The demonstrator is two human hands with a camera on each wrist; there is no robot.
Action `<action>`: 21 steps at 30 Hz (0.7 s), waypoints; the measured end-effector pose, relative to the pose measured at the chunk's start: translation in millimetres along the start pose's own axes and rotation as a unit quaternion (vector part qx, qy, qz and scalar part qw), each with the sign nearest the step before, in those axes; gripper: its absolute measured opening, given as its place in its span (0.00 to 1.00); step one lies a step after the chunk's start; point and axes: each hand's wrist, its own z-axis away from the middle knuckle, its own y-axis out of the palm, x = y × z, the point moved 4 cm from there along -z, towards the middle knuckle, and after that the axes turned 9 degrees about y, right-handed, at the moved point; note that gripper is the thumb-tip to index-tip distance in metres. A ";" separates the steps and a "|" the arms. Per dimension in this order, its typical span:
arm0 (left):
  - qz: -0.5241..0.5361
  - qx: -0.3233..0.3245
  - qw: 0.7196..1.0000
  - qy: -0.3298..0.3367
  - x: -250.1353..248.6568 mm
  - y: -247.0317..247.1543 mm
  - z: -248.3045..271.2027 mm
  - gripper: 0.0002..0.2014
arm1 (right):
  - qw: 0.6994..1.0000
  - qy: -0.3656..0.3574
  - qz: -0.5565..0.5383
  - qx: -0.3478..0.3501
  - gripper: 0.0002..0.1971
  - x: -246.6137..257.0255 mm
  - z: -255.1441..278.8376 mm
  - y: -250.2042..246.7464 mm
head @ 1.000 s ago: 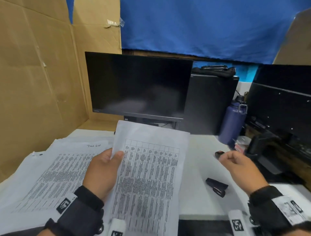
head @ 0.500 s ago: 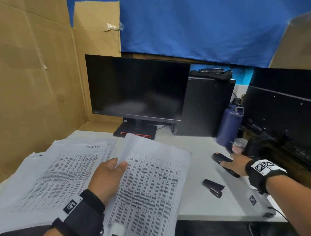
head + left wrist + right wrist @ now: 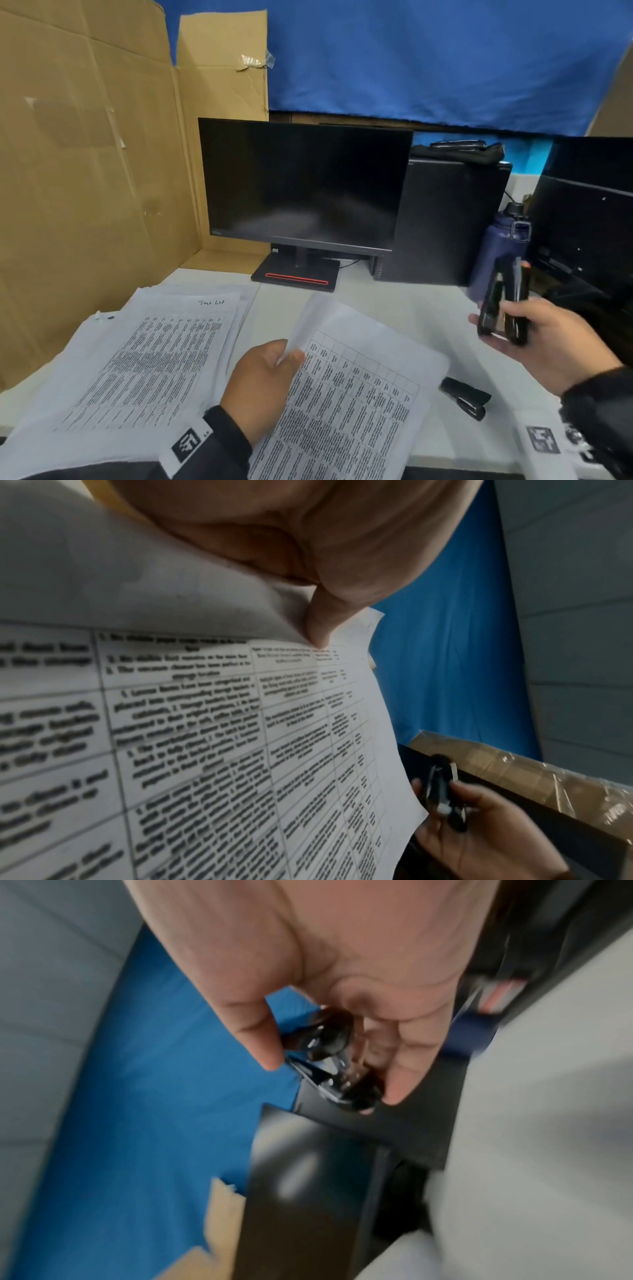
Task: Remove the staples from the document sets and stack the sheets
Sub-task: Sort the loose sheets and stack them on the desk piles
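My left hand (image 3: 270,373) holds a printed document set (image 3: 349,404) above the desk's near edge, thumb on top; the top sheet's upper left corner curls up. In the left wrist view the thumb (image 3: 322,620) presses the sheets (image 3: 240,723). My right hand (image 3: 534,339) grips a black staple remover (image 3: 501,301) upright in the air at the right, apart from the papers. The right wrist view shows the fingers curled round that black tool (image 3: 329,1064). A stack of printed sheets (image 3: 144,359) lies on the desk at the left.
A small black stapler (image 3: 466,397) lies on the white desk (image 3: 394,308) right of the held set. Behind stand a dark monitor (image 3: 301,185), a black computer case (image 3: 448,222) and a purple bottle (image 3: 496,246). Cardboard walls (image 3: 85,171) close the left side.
My right hand reached to the far right of the desk, took up the black tool and lifted it back toward the papers. The left hand kept holding the document set.
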 end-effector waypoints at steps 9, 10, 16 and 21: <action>-0.119 0.085 0.984 0.102 -16.9 25.5 21.4 0.19 | 0.988 -0.126 -0.093 -0.012 0.14 -9.3 81.4 89.3; -0.122 0.096 0.982 0.108 -19.9 28.2 24.1 0.18 | 0.985 -0.159 -0.052 -0.040 0.15 -9.8 85.6 93.2; -0.093 0.114 0.980 0.133 -34.8 33.8 35.3 0.11 | 0.974 -0.211 0.030 -0.074 0.42 -22.4 95.8 109.0; -0.097 0.115 0.979 0.137 -31.3 32.7 35.9 0.17 | 0.960 -0.257 0.088 -0.072 0.47 -35.7 104.3 120.5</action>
